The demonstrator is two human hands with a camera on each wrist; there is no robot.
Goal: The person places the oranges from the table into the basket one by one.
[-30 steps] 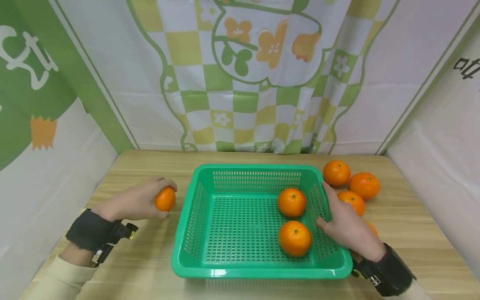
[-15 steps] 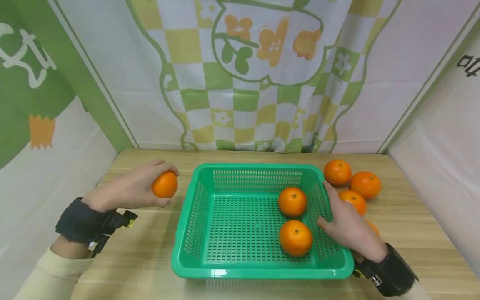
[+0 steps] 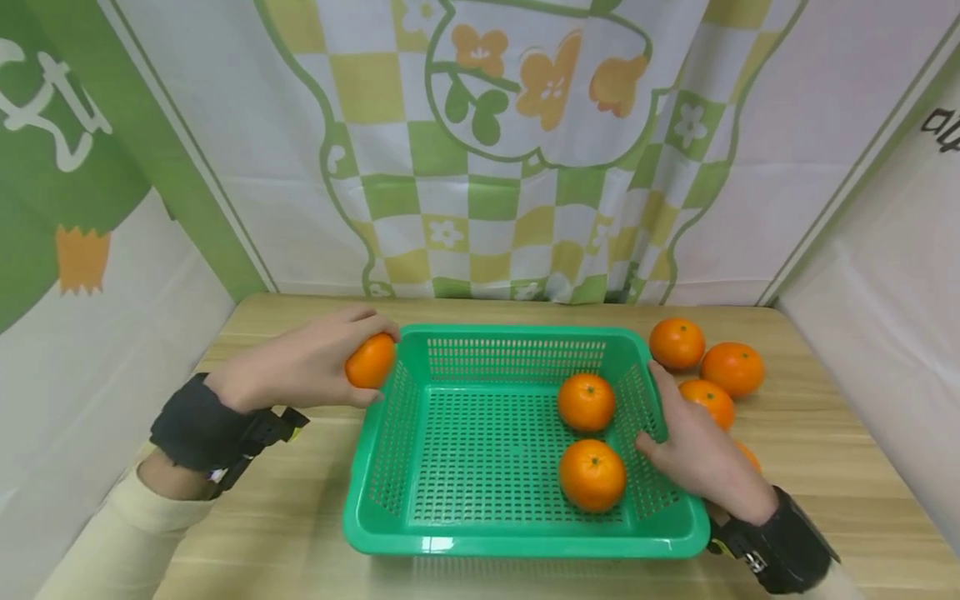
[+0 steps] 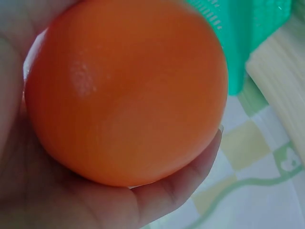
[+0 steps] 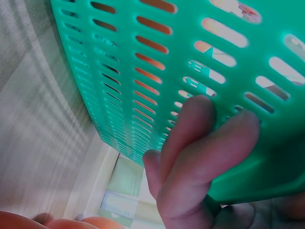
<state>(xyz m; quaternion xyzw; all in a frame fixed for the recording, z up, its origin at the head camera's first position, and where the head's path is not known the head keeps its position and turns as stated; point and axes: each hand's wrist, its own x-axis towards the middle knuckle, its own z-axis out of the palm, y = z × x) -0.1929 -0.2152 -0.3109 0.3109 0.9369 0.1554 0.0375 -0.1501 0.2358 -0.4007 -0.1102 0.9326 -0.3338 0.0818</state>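
One held orange (image 3: 372, 362) sits in the left hand (image 3: 311, 358), thumb on the near side, fingers over the far side, at the left rim of the green basket (image 3: 525, 546). Whether fruit or knuckles touch that rim: cannot tell. The left wrist view shows the fruit filling the space between thumb and curled fingers.

Right hand (image 3: 701, 458) grips the basket's right wall: thumb on the inside, bent fingers against the slotted outer face.

Handling, judged by eye: orange likely firm, moderately heavy for its size, rind smooth and glossy, so some slip is possible. Skin probably tolerates a steady squeeze; a hard pinch or drop could bruise it. Best hold: around the widest girth, thumb opposing fingers, as now. Being round, it may roll if released high.

Basket: thin moulded plastic, probably light, slightly springy in the walls; the rolled rim looks stiffest and is the better place to steady it.

Near orange (image 3: 592, 476) and far orange (image 3: 587, 402) rest inside, on the right. Four loose oranges (image 3: 677, 343) lie outside, right of the basket, one mostly hidden by the hand.
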